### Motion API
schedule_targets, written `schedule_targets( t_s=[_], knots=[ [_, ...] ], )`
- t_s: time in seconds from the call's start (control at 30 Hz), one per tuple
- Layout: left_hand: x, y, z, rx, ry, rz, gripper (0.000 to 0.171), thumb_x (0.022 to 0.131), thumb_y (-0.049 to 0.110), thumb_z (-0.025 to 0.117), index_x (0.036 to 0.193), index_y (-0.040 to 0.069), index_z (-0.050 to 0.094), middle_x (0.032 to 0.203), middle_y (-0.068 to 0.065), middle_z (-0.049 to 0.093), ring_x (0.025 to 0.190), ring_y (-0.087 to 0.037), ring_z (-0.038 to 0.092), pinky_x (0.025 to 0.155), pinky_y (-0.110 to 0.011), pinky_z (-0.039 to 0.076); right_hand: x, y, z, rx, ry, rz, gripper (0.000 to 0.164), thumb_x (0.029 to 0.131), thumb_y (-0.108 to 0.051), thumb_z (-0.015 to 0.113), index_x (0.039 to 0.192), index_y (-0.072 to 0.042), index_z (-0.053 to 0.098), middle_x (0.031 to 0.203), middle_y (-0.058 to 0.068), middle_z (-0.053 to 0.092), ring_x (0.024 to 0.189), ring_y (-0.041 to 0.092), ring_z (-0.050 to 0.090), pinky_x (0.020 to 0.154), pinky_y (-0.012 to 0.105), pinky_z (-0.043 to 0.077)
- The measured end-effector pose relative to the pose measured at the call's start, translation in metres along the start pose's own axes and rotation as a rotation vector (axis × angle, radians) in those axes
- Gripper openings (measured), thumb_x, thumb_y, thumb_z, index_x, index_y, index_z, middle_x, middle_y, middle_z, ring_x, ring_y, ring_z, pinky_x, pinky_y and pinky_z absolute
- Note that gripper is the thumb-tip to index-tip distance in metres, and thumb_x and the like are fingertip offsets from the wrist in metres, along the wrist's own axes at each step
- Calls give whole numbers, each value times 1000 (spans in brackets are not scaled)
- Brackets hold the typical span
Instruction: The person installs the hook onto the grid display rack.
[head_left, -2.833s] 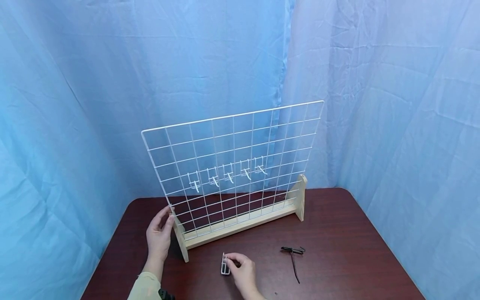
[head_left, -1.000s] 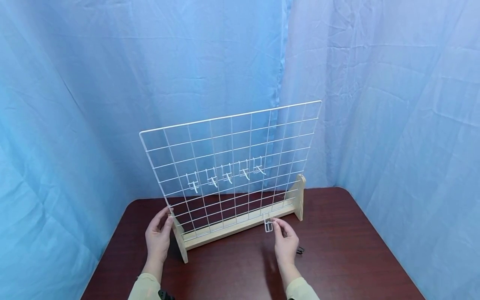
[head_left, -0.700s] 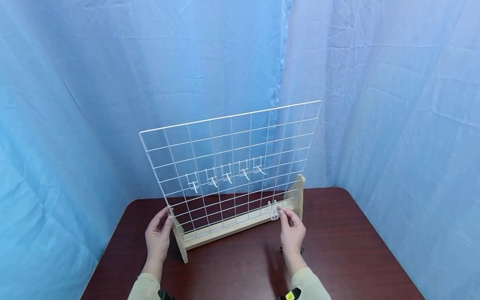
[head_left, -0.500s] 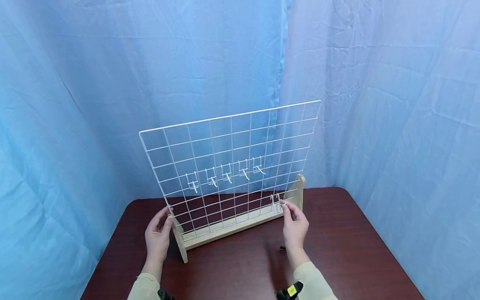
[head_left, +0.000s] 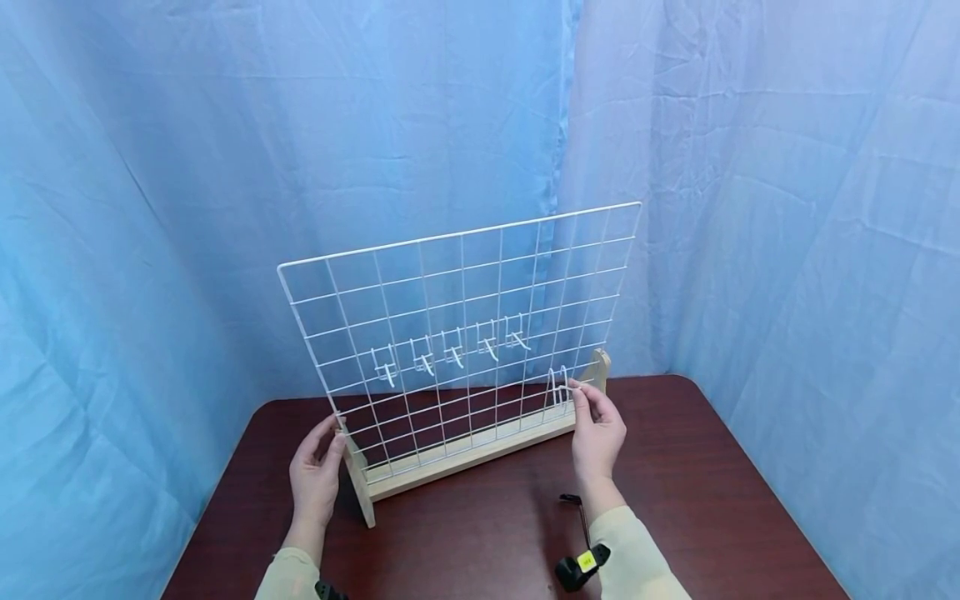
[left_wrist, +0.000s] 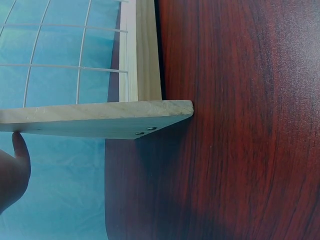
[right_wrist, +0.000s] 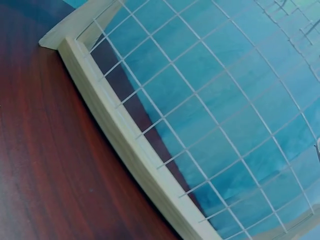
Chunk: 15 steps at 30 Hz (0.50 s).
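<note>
A white wire grid panel stands in a pale wooden stand. Several white wire hooks hang in a row across its middle. My left hand grips the stand's left end piece; in the left wrist view the thumb touches the outer face of that end piece. Between thumb and fingers, my right hand pinches another white wire hook, its two bent prongs upright, overlapping the grid's lower right part. In the right wrist view, the grid fills much of the picture.
A thin black metal piece lies on the dark red wooden table, partly hidden by my right forearm and wrist camera. Blue curtains surround the table behind and at the sides.
My right hand has picked the hook up from the table's front and carried it right, then up to the grid's lower right. My left hand stays on the stand's end piece.
</note>
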<state>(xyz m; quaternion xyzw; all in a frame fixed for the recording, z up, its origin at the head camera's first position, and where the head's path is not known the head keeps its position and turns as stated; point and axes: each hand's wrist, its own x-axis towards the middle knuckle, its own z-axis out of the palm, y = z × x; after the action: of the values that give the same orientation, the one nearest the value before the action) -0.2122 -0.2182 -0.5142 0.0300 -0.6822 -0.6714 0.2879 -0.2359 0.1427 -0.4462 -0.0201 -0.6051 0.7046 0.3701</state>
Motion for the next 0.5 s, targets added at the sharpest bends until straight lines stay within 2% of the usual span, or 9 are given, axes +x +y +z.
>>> schedule_targets(
  t_s=[0.2,0.37,0.5],
  knots=[
    [0,-2,-1,0,-3,3,34,94,-6,61,128,-5,62,124,-12,67,110,-5,57,87,-13,47,7,-5,5,-10,1,5,17,91,4,67,105,14,70,104,25,70,96,9,68,82,18,51],
    [0,-2,0,-7,-3,7,33,94,-6,61,127,-5,62,122,-9,68,109,-4,58,87,-13,48,13,-12,13,14,0,-21,17,91,4,67,104,15,69,105,30,67,95,11,68,80,17,51],
    [0,-1,0,-11,0,7,34,94,-7,61,128,-5,62,120,-2,69,109,-4,58,87,-13,48,19,-20,20,42,-3,-55,16,91,7,66,103,17,68,104,34,65,94,11,68,80,17,51]
  ],
)
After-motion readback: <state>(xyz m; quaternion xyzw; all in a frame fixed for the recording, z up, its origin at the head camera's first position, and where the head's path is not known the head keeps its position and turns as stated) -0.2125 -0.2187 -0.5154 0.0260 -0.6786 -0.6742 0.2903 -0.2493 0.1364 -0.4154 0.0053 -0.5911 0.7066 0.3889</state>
